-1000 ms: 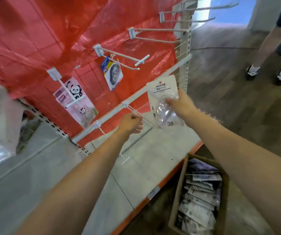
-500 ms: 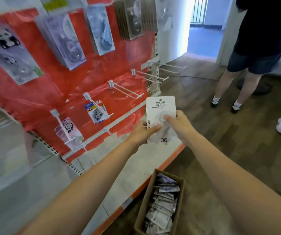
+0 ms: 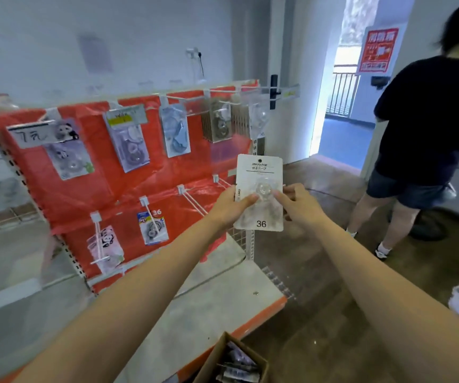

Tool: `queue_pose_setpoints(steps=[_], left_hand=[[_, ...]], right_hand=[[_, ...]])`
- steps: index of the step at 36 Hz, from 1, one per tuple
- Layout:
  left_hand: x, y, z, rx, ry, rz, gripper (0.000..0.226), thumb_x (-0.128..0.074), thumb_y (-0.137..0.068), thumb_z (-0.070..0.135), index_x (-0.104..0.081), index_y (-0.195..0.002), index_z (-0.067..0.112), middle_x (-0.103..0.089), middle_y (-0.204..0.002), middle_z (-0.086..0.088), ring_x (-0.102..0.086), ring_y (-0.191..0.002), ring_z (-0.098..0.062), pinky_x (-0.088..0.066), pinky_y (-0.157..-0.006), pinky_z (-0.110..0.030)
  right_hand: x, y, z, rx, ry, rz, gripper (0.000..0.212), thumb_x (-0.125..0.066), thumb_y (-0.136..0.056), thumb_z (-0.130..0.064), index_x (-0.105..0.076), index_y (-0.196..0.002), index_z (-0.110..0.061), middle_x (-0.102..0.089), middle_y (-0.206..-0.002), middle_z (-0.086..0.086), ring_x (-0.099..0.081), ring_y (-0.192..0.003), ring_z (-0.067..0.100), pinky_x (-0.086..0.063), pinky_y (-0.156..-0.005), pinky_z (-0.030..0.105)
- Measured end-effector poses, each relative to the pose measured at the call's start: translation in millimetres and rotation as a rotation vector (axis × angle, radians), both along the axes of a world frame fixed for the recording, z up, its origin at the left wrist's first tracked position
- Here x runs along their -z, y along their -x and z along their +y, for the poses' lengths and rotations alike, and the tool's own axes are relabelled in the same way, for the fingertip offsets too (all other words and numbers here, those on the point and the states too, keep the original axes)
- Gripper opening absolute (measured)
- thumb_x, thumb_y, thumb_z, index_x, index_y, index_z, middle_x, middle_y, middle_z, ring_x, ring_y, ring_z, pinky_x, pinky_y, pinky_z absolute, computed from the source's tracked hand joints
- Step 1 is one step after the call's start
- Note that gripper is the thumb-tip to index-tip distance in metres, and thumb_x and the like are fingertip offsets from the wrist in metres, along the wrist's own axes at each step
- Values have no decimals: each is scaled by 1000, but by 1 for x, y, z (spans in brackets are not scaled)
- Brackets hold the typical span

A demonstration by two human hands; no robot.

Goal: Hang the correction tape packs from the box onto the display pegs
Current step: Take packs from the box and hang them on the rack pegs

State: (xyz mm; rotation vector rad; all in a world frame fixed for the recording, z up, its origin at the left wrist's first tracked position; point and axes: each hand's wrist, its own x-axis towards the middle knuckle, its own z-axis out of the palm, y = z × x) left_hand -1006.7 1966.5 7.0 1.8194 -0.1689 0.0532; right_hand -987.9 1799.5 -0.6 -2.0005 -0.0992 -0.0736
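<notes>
I hold one white correction tape pack [image 3: 259, 172] marked 36 upright in front of the red display board. My left hand [image 3: 227, 207] grips its left edge and my right hand [image 3: 299, 205] grips its right edge. Bare white pegs [image 3: 195, 203] stick out of the board just left of the pack. Higher up, a row of pegs carries hanging packs [image 3: 174, 129]. The cardboard box [image 3: 217, 355] with several more packs stands on the floor at the bottom edge, partly cut off.
Two lower pegs hold a panda pack [image 3: 105, 243] and a blue pack [image 3: 152, 226]. A grey shelf base [image 3: 189, 308] with an orange front edge juts out below the board. A person in dark clothes [image 3: 427, 128] stands at the right near an open doorway.
My view has tilted up, showing the top row of pegs. My left hand left the lower peg and took the pack's left edge, so both hands hold it now.
</notes>
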Motion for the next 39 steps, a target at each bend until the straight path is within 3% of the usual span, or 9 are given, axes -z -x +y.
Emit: queue_pose_setpoints(steps=[5, 12, 16, 18, 20, 25, 28, 34, 39], left_hand=[[-19, -25, 0, -82, -24, -73, 19, -57, -94, 11, -60, -113, 9, -64, -110, -7, -61, -100, -22, -49, -85, -31], [-24, -80, -24, -46, 111, -65, 13, -58, -94, 15, -57, -106, 19, -65, -107, -2, -64, -95, -19, -55, -82, -31], [-23, -122, -42, -52, 120, -112, 20, -62, -91, 22, -56, -111, 20, -65, -118, -7, -64, -106, -24, -51, -94, -41], [-21, -141, -51, -55, 125, -108, 24, -61, -92, 23, -56, -115, 18, -65, -119, -8, -64, -106, -24, -52, -92, -39], [-18, -160, -59, -47, 121, -92, 15, -60, -93, 23, -58, -108, 21, -66, -115, -7, -64, -102, -23, -53, -89, -36], [-11, -196, -75, -11, 76, 57, 6, -52, -98, 18, -57, -96, 16, -69, -84, -9, -69, -66, -19, -59, -66, -34], [-7, -215, -78, 6, -39, 87, 11, -51, -99, 17, -54, -90, 13, -68, -67, -3, -66, -53, -12, -56, -58, -28], [-2, -249, -69, -123, -401, 33, 15, -58, -95, 16, -59, -81, 9, -68, -73, -7, -66, -61, -15, -57, -60, -27], [-5, -271, -69, -260, -529, -7, 9, -59, -94, 16, -59, -85, 13, -70, -77, -8, -67, -62, -11, -59, -65, -29]], right_hand=[[-20, -30, -7, -26, 99, -51, 36, -52, -97, -36, -48, -121, -10, -63, -116, 9, -63, -104, 29, -50, -93, 47], [-42, -97, -19, -55, 86, -74, 47, -50, -93, -53, -57, -105, -8, -66, -102, 6, -65, -94, 25, -53, -88, 45], [-53, -141, -24, -108, -9, -53, 38, -62, -92, -32, -58, -115, -3, -67, -108, 14, -67, -90, 25, -55, -70, 32], [-55, -160, -28, -131, -116, -8, 29, -63, -92, -20, -57, -114, -2, -66, -109, 16, -67, -91, 28, -57, -72, 36], [-56, -178, -33, -124, -204, 29, 17, -62, -92, -13, -53, -104, -7, -63, -108, 13, -65, -91, 27, -57, -79, 42], [-51, -229, -50, -56, -336, 101, 25, -62, -92, -10, -47, -111, -3, -59, -117, 18, -61, -105, 35, -51, -92, 54], [-46, -261, -60, -46, -360, 141, 22, -62, -92, -11, -49, -108, -2, -61, -114, 17, -62, -103, 35, -51, -91, 53], [-34, -336, -74, -101, -356, 140, 46, -64, -90, -19, -45, -128, -3, -59, -123, 14, -60, -109, 31, -49, -95, 52], [-48, -366, -81, -188, -368, 74, 29, -64, -90, -17, -50, -113, -5, -59, -121, 12, -59, -110, 28, -48, -97, 47]])
